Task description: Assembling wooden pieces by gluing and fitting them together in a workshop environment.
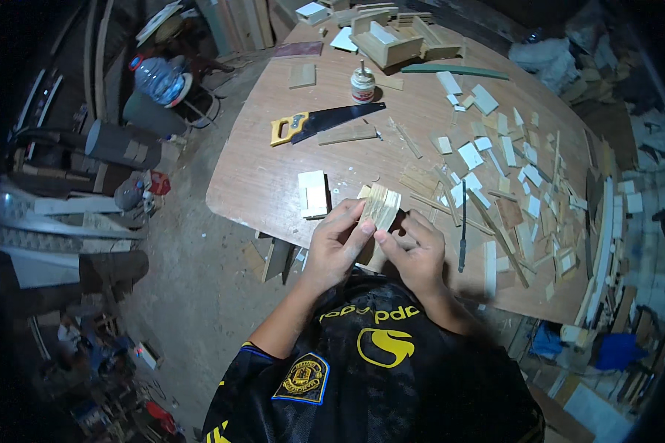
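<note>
Between both hands, just above the table's near edge, I hold a small pale wood piece [381, 206] with lines along its face. My left hand [338, 240] pinches its left side, thumb on the near face. On the right side, my right hand [415, 251] grips it, thumb near its lower corner. The fingers behind the piece are partly hidden. Left of my hands, a small white-topped wooden block [313, 194] lies on the table. A handsaw [325, 122] with a yellow handle rests farther off, beside a wood strip [346, 134].
The wooden table [251, 173] carries many white and bare offcuts [470, 156] on its right. A jar [363, 85] with a brush-like stem stands near the back, before an open wooden box [386, 44]. A thin dark tool [462, 229] lies right of my hands.
</note>
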Action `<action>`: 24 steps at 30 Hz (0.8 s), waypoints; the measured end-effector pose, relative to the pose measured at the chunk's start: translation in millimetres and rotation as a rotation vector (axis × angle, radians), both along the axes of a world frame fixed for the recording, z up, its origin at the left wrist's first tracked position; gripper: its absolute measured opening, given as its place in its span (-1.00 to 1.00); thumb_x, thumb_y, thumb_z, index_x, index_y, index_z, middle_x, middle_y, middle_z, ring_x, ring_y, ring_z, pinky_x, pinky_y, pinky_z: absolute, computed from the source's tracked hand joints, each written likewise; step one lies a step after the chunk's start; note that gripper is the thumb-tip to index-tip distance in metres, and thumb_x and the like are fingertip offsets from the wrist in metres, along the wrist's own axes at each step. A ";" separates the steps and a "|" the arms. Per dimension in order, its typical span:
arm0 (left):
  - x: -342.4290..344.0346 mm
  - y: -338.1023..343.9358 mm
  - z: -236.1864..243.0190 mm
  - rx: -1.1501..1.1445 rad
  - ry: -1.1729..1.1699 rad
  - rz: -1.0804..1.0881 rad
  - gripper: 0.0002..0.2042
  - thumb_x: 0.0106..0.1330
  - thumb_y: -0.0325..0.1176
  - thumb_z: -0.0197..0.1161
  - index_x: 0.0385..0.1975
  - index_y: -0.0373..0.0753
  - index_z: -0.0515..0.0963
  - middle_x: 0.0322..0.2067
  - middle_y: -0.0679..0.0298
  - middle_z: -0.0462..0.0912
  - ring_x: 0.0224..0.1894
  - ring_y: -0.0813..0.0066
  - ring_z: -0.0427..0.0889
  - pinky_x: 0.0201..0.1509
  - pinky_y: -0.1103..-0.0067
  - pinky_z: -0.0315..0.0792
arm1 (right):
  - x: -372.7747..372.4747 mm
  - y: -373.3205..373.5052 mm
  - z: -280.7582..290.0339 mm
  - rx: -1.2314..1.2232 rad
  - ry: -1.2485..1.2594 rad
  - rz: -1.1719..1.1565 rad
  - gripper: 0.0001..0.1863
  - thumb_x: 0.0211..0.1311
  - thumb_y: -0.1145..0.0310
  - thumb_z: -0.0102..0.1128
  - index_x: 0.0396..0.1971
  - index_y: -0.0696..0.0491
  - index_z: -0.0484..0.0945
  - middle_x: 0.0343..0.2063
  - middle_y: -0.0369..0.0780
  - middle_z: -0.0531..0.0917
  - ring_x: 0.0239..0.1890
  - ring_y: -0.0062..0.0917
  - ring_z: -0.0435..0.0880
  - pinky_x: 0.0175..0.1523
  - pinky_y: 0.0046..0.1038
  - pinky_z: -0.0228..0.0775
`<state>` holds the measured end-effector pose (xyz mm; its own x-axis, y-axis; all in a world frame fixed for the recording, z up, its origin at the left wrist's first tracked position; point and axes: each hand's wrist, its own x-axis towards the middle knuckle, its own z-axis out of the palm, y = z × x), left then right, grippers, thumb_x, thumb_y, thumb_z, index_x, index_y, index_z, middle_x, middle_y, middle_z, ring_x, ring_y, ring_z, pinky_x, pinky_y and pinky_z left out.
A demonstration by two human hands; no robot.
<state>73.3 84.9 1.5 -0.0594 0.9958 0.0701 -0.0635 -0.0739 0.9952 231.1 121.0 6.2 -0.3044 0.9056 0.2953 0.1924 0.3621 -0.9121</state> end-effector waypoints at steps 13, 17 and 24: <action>46.9 -35.4 -21.2 -0.207 0.250 0.119 -0.51 0.46 -0.31 -0.09 0.32 -0.37 0.12 0.26 0.07 0.30 0.26 0.41 0.29 0.30 0.52 0.16 | 37.0 9.8 -52.5 -0.753 0.305 0.372 -0.74 0.23 0.45 0.24 -0.13 0.27 0.56 -0.33 -0.33 0.61 -0.28 -0.75 0.52 -0.18 -0.70 0.39; 56.1 -44.5 -18.1 -0.260 0.270 0.177 -0.51 0.46 -0.28 -0.05 0.32 -0.33 0.15 0.12 0.11 0.45 0.07 0.49 0.44 0.15 0.54 0.31 | 34.4 1.3 -47.3 -0.798 0.397 0.328 -0.77 0.22 0.42 0.26 -0.19 0.26 0.58 -0.39 -0.37 0.59 -0.38 -0.81 0.47 -0.30 -0.73 0.33; 71.0 -50.8 -14.6 -0.294 0.215 0.263 -0.51 0.46 -0.25 -0.03 0.32 -0.32 0.18 -0.01 0.21 0.51 -0.09 0.58 0.47 0.01 0.60 0.39 | 43.5 2.0 -62.3 -0.701 0.324 0.385 -0.80 0.20 0.41 0.28 -0.26 0.22 0.61 -0.49 -0.40 0.56 -0.46 -0.82 0.44 -0.35 -0.73 0.31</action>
